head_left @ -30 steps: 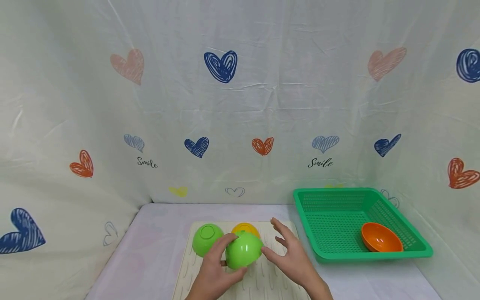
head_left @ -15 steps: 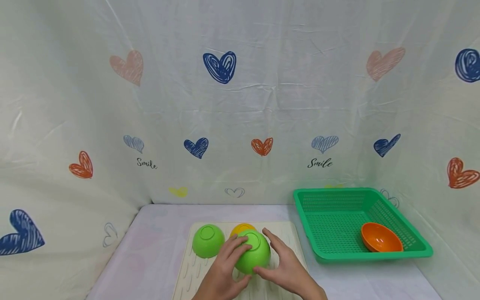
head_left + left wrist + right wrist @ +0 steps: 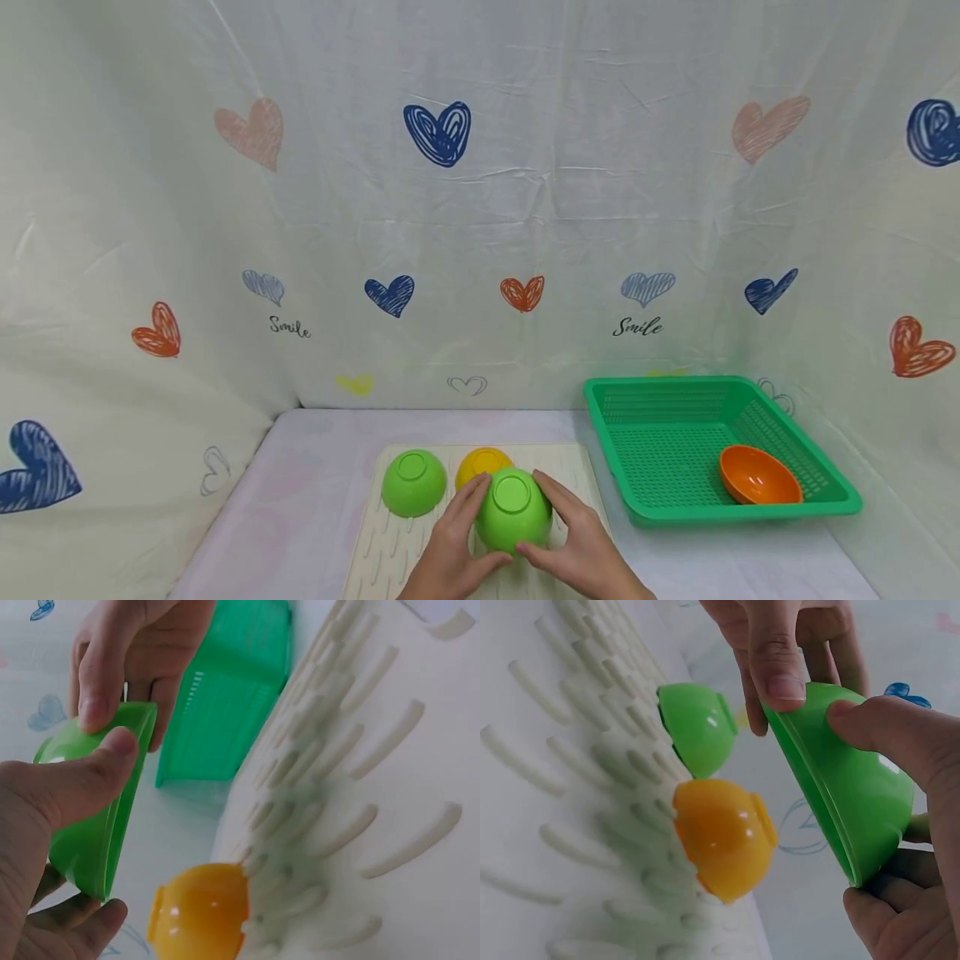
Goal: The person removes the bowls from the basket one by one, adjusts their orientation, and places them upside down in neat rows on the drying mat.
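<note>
A green bowl (image 3: 516, 517), base up, is gripped from both sides above the ridged cream mat (image 3: 390, 542). My left hand (image 3: 457, 542) holds its left side, thumb near the rim and fingers around the far side. On its right side my right hand (image 3: 577, 537) grips it in the same manner. Both wrist views show the bowl's rim apart from the mat. Just behind it, a yellow bowl (image 3: 480, 461) rests upside down on the mat, partly hidden by the held bowl and left fingers. Another green bowl (image 3: 414, 483) lies upside down to the left.
At the right stands a green perforated basket (image 3: 611, 450) with an orange bowl (image 3: 759, 477) tilted inside it. A white cloth (image 3: 300, 483) covers the table. Heart-patterned sheeting (image 3: 480, 208) hangs behind and at the sides.
The held green bowl has turned from tilted to base up and moved slightly right and nearer. My right hand has come in from beside it to grip its right side.
</note>
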Available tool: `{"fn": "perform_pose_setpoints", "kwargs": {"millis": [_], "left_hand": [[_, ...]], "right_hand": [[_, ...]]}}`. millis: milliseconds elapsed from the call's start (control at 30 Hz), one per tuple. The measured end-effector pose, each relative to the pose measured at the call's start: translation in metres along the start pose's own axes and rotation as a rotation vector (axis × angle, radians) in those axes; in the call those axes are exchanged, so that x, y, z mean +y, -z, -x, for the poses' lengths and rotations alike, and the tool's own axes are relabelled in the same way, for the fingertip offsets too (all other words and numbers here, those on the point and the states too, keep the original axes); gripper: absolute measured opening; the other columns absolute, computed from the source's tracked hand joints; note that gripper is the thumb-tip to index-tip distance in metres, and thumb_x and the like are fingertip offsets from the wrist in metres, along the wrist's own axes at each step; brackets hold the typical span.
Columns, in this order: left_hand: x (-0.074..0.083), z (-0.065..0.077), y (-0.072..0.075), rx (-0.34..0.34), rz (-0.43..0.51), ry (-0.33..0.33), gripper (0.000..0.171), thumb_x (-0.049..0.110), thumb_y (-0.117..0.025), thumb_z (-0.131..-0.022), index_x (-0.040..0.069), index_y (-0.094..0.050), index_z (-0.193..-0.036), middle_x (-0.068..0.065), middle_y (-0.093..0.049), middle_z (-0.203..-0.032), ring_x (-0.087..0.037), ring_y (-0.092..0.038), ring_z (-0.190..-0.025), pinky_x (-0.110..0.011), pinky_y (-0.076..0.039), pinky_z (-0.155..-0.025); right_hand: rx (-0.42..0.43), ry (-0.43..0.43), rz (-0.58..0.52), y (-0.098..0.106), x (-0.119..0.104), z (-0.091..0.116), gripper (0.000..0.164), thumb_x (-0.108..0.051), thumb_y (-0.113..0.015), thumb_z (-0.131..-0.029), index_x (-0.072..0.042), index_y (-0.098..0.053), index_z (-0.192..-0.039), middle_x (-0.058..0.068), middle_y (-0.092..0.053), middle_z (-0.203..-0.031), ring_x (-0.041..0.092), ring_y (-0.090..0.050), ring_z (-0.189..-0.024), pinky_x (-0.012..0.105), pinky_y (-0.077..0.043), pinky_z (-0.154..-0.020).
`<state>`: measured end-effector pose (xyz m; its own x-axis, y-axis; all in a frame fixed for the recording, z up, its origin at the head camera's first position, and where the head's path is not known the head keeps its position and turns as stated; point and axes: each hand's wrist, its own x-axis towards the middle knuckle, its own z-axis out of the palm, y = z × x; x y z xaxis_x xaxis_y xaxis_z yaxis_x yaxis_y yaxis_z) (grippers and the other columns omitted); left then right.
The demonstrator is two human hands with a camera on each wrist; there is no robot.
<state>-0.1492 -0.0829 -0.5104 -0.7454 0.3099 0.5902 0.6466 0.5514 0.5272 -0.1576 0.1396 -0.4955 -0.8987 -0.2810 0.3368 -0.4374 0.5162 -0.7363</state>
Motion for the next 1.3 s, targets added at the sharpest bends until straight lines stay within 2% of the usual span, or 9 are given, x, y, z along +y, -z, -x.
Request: {"fn": "perform_pose_setpoints", "kwargs": {"millis": [133, 333, 533, 733, 933, 1100, 1300], "left_hand": [[-0.001, 0.001, -0.007, -0.079, 0.05, 0.112, 0.101, 0.021, -0.094, -0.07, -0.001, -0.042, -0.154, -0.027, -0.05, -0.151, -0.042, -0.055, -0.133, -0.053, -0.053, -0.103], [-0.001, -0.007, -0.02, -0.169, 0.096, 0.188, 0.095, 0.018, -0.09, -0.075, -0.008, -0.041, -0.152, -0.029, -0.046, -0.154, -0.044, -0.049, -0.139, -0.058, -0.044, -0.11], [0.0, -0.02, -0.037, -0.234, 0.104, 0.266, 0.093, 0.009, -0.088, -0.075, -0.009, -0.04, -0.152, -0.028, -0.042, -0.157, -0.042, -0.046, -0.144, -0.054, -0.039, -0.116], [0.001, -0.034, -0.059, -0.255, 0.067, 0.289, 0.094, -0.001, -0.088, -0.071, -0.01, -0.04, -0.152, -0.028, -0.043, -0.156, -0.039, -0.045, -0.145, -0.05, -0.04, -0.116], [0.003, -0.048, -0.077, -0.28, -0.005, 0.283, 0.093, -0.001, -0.088, -0.073, -0.012, -0.039, -0.151, -0.031, -0.042, -0.156, -0.04, -0.048, -0.143, -0.047, -0.044, -0.113], [0.0, -0.058, -0.087, -0.294, -0.042, 0.288, 0.092, -0.002, -0.087, -0.075, -0.012, -0.038, -0.152, -0.032, -0.041, -0.155, -0.04, -0.049, -0.141, -0.046, -0.046, -0.112], [-0.005, -0.064, -0.097, -0.31, -0.076, 0.283, 0.086, 0.002, -0.086, -0.078, -0.014, -0.04, -0.149, -0.035, -0.044, -0.152, -0.041, -0.053, -0.138, -0.045, -0.049, -0.109]], "right_hand": [[0.03, -0.015, 0.064, -0.002, 0.007, 0.005, 0.092, -0.038, -0.093, -0.074, -0.005, -0.052, -0.149, 0.005, -0.056, -0.151, 0.027, -0.056, -0.137, 0.038, -0.054, -0.106], [0.068, -0.022, 0.165, -0.005, 0.019, 0.01, 0.092, -0.036, -0.094, -0.072, -0.002, -0.053, -0.147, 0.013, -0.059, -0.147, 0.033, -0.06, -0.132, 0.044, -0.055, -0.103], [0.056, -0.093, 0.183, -0.004, 0.033, 0.009, 0.095, -0.033, -0.094, -0.073, 0.001, -0.05, -0.149, 0.018, -0.057, -0.148, 0.034, -0.057, -0.135, 0.052, -0.05, -0.108], [0.092, -0.051, 0.226, -0.002, 0.046, 0.006, 0.093, -0.023, -0.092, -0.073, 0.011, -0.046, -0.147, 0.029, -0.054, -0.146, 0.042, -0.055, -0.134, 0.056, -0.047, -0.107], [0.128, -0.024, 0.293, -0.001, 0.057, 0.0, 0.091, -0.014, -0.09, -0.073, 0.016, -0.043, -0.144, 0.037, -0.051, -0.145, 0.05, -0.053, -0.133, 0.059, -0.045, -0.107], [0.117, -0.079, 0.269, -0.001, 0.062, -0.006, 0.089, -0.012, -0.086, -0.077, 0.018, -0.039, -0.147, 0.04, -0.042, -0.149, 0.055, -0.046, -0.137, 0.06, -0.039, -0.111], [0.046, -0.158, 0.19, -0.004, 0.07, -0.012, 0.087, -0.002, -0.078, -0.084, 0.021, -0.027, -0.15, 0.045, -0.03, -0.154, 0.057, -0.033, -0.144, 0.061, -0.031, -0.116]]}}
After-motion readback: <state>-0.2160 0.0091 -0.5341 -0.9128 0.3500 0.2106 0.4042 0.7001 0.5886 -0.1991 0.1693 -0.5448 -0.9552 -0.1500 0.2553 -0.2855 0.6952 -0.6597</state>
